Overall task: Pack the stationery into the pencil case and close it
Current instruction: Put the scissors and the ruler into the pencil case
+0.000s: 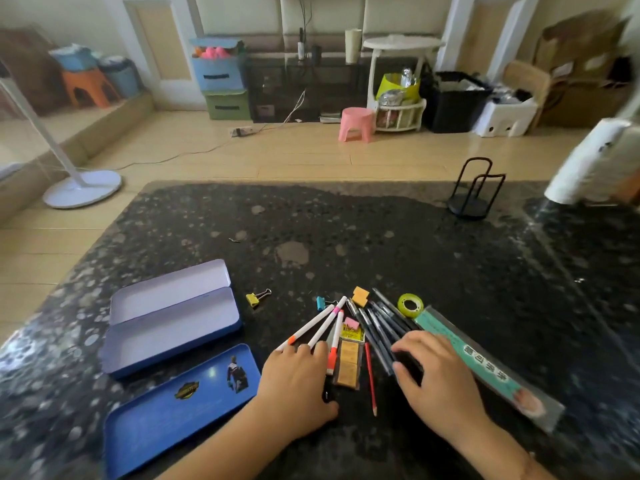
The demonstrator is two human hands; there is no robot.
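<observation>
An open blue tin pencil case [173,327] lies at the left of the dark stone table with both pale compartments bare. Its separate blue lid [180,403] lies in front of it. My left hand [298,382] rests palm down with its fingers on the ends of three white markers [311,327]. My right hand [440,375] curls its fingers and thumb round a bundle of dark pens [377,323]. Between my hands lie a red pencil [370,379] and an orange eraser pack [349,358]. Beyond the markers are binder clips in yellow [258,297], blue [322,301] and pink [351,322].
A green tape roll [410,304], a yellow block [360,295] and a long teal packet [485,362] lie to the right of the pens. A black wire stand [474,192] sits at the table's far right, next to a white roll [588,161]. The floor lies beyond the far edge.
</observation>
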